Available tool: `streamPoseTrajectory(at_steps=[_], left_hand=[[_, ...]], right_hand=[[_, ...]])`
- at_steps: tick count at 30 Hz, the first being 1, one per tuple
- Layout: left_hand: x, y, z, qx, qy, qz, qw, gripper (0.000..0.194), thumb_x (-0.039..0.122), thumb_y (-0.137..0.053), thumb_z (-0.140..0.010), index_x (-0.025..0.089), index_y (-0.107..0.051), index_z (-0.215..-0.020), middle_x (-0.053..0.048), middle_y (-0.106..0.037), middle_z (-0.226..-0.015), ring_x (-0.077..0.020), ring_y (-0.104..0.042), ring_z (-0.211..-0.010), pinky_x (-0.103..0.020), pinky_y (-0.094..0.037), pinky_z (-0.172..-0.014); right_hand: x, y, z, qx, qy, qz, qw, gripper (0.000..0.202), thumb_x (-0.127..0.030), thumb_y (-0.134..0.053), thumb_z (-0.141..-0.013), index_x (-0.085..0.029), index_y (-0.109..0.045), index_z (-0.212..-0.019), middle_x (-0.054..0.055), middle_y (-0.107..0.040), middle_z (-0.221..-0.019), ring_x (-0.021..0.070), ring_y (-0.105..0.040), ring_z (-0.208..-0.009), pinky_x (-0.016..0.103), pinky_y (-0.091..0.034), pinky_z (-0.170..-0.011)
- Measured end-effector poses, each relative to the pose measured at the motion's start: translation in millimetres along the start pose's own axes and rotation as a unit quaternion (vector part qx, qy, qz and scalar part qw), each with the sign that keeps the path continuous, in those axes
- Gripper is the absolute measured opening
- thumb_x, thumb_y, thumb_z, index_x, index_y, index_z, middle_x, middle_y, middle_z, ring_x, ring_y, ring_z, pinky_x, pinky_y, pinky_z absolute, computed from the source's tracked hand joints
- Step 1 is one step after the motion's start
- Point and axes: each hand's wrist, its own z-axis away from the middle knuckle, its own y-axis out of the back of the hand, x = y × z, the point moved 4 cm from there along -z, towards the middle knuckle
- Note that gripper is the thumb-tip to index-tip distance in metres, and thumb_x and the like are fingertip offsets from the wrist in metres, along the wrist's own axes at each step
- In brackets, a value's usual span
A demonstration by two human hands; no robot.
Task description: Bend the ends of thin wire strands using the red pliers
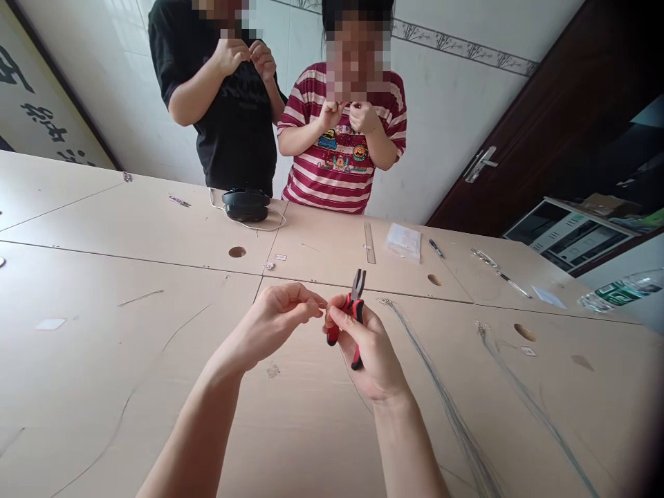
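Red-and-black pliers rest in my right hand, jaws pointing away from me and handles against the palm. The thumb and index finger of that hand pinch close to a thin wire, part of which hangs below the hand. My left hand comes in from the left with its fingertips pinched together, almost meeting the right fingertips. What lies between the left fingertips is too small to tell. Right of my hands, a bundle of thin wires lies on the pale table.
A second wire bundle lies farther right. Beyond are a ruler, a plastic bag, a pen, a black device and a bottle. Two people stand across the table, hands raised.
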Motion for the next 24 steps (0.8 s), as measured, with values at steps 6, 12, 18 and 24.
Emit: streamPoseTrajectory(at_steps=[6, 12, 18, 24], left_hand=[[2.9, 3.8, 5.3, 0.032, 0.021, -0.051, 0.998, 0.02, 0.029, -0.053, -0.085, 0.02, -0.059, -0.069, -0.004, -0.065, -0.116, -0.0244, -0.058, -0.106, -0.039, -0.043, -0.089], [6.0, -1.4, 7.5, -0.02, 0.005, -0.078, 0.997, 0.022, 0.029, -0.048, -0.086, 0.02, -0.054, -0.067, -0.004, -0.059, -0.11, -0.0231, -0.055, -0.1, -0.038, -0.042, -0.087], [6.5, -6.4, 7.5, -0.053, -0.006, -0.078, 0.995, 0.021, 0.026, -0.045, -0.087, 0.019, -0.059, -0.072, -0.005, -0.058, -0.107, -0.0202, -0.054, -0.088, -0.035, -0.043, -0.082], [9.0, -8.6, 9.4, -0.069, -0.001, -0.071, 0.995, 0.022, 0.026, -0.045, -0.088, 0.02, -0.066, -0.083, -0.003, -0.059, -0.099, -0.0193, -0.054, -0.085, -0.035, -0.044, -0.082]], right_hand=[[-6.6, 4.8, -0.5, 0.036, 0.073, 0.156, 0.984, 0.019, -0.04, -0.063, -0.089, -0.022, -0.066, -0.089, 0.0, -0.057, -0.081, 0.0136, -0.046, -0.074, 0.027, -0.037, -0.068], [-11.3, 3.7, 6.5, 0.017, 0.106, 0.248, 0.963, 0.023, -0.045, -0.062, -0.089, -0.022, -0.063, -0.091, -0.001, -0.048, -0.072, 0.0136, -0.04, -0.065, 0.027, -0.032, -0.057], [-11.0, -3.2, 14.0, -0.03, 0.109, 0.256, 0.96, 0.024, -0.043, -0.057, -0.093, -0.021, -0.057, -0.084, -0.002, -0.045, -0.071, 0.012, -0.035, -0.061, 0.026, -0.029, -0.055], [-13.9, -4.9, 16.3, -0.034, 0.095, 0.257, 0.961, 0.025, -0.042, -0.057, -0.094, -0.022, -0.055, -0.08, -0.004, -0.038, -0.066, 0.0118, -0.03, -0.058, 0.027, -0.026, -0.054]])
